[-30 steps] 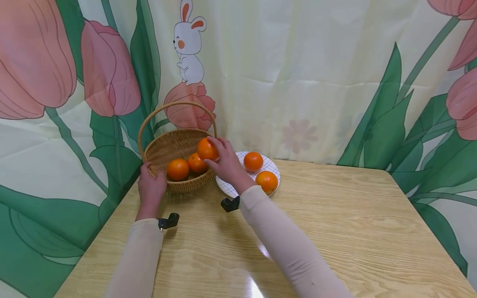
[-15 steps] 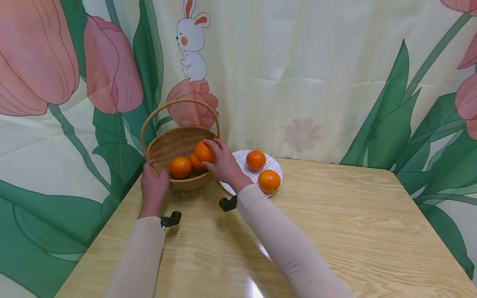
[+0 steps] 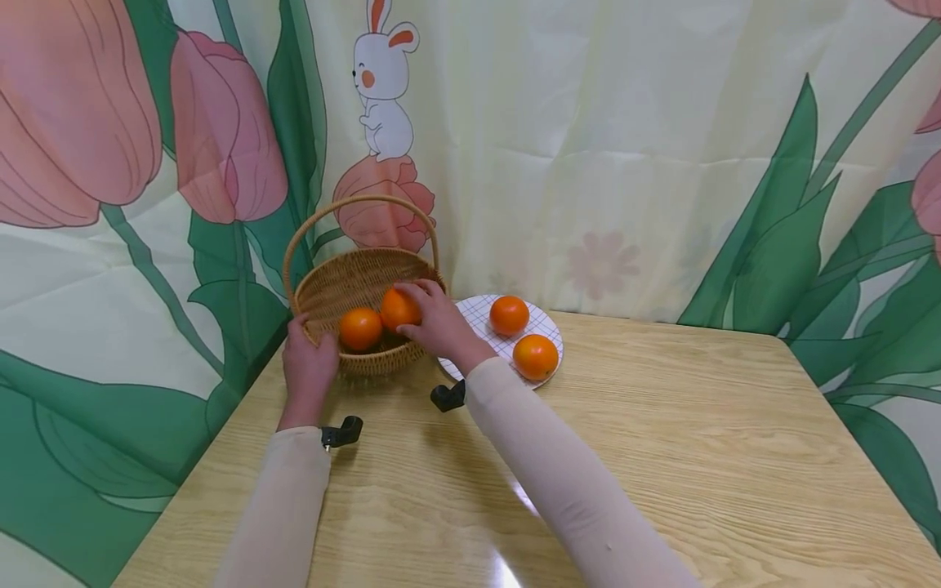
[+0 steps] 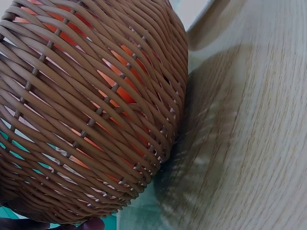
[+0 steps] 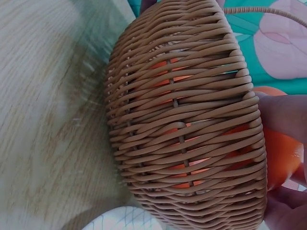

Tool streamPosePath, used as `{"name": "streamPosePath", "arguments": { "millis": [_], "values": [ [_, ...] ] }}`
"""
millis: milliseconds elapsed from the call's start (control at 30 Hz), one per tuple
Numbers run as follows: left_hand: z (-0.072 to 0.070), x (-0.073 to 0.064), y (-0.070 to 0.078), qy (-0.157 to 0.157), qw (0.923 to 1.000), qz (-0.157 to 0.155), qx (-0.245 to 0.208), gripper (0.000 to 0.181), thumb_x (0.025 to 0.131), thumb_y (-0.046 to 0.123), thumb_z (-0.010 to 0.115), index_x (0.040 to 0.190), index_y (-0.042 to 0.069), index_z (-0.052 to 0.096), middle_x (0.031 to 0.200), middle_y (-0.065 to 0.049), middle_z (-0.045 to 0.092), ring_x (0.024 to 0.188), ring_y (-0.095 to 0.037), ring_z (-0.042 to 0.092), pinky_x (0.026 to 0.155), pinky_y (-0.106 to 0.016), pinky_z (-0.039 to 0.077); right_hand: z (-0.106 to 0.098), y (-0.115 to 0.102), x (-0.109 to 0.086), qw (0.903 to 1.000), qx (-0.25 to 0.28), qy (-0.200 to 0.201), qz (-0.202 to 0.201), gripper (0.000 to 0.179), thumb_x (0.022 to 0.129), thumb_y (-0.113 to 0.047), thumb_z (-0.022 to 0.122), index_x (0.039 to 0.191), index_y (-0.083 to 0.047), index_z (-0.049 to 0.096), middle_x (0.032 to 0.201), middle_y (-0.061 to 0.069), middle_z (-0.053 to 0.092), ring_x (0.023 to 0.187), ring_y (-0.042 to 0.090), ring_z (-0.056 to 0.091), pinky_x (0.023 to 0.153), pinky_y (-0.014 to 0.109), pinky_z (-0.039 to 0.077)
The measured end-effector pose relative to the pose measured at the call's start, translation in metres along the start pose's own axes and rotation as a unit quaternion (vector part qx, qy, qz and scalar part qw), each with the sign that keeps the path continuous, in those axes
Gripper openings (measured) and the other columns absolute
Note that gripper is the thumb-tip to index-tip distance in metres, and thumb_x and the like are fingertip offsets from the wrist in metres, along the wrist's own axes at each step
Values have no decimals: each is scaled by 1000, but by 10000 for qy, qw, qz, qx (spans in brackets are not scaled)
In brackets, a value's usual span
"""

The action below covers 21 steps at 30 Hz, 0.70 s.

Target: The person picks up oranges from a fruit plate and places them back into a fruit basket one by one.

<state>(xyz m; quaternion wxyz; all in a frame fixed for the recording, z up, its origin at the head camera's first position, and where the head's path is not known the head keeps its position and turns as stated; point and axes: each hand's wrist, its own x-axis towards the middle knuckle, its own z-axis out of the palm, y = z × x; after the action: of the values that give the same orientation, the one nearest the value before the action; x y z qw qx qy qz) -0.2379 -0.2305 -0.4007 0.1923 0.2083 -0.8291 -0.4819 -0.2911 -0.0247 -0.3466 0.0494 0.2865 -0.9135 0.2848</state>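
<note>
A brown wicker basket (image 3: 353,282) with a tall hoop handle stands at the back left of the table. My left hand (image 3: 309,367) grips its left front rim; fingertips show at the bottom edge of the left wrist view. My right hand (image 3: 444,327) reaches over the right rim and holds an orange (image 3: 399,309) just inside the basket. In the right wrist view, thumb and fingers lie around that orange (image 5: 283,155) beside the rim. Another orange (image 3: 360,329) lies in the basket to its left. More orange colour shows through the weave (image 4: 122,79).
A white plate (image 3: 474,310) with a grid pattern stands right of the basket, partly behind my right hand. On it lie two oranges, one at the back (image 3: 509,315) and one in front (image 3: 535,357). A printed curtain (image 3: 588,163) hangs behind the wooden table (image 3: 698,425).
My right hand has lowered the orange into the basket, and it now covers the orange that showed beneath it. My left hand keeps its grip on the rim. The head view has shifted slightly.
</note>
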Motion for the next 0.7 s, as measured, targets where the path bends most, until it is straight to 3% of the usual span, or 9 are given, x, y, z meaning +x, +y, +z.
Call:
{"name": "streamPosePath", "arguments": {
  "millis": [267,600,700],
  "values": [
    [2,4,-2,79,9999,100,46,54,88,26,40,139,16,26,140,-13,38,123,-30,39,102,-48,31,-2,-2,6,9989,-291,-363,26,63,81,-35,64,137,-32,36,141,10,32,114,29,49,95,42,43],
    [2,3,0,35,10000,-57,68,54,89,25,41,140,18,24,134,-14,42,107,-30,43,91,-45,37,1,-2,16,9939,-576,-930,102,65,79,-39,66,136,-28,37,138,2,42,115,22,47,96,38,41],
    [2,2,0,57,10000,-40,46,54,88,26,41,139,18,25,132,-15,43,107,-30,43,92,-45,37,1,-3,18,9926,-538,-1083,85,65,77,-40,68,134,-26,40,128,0,51,106,20,50,93,36,43]
  ]
}}
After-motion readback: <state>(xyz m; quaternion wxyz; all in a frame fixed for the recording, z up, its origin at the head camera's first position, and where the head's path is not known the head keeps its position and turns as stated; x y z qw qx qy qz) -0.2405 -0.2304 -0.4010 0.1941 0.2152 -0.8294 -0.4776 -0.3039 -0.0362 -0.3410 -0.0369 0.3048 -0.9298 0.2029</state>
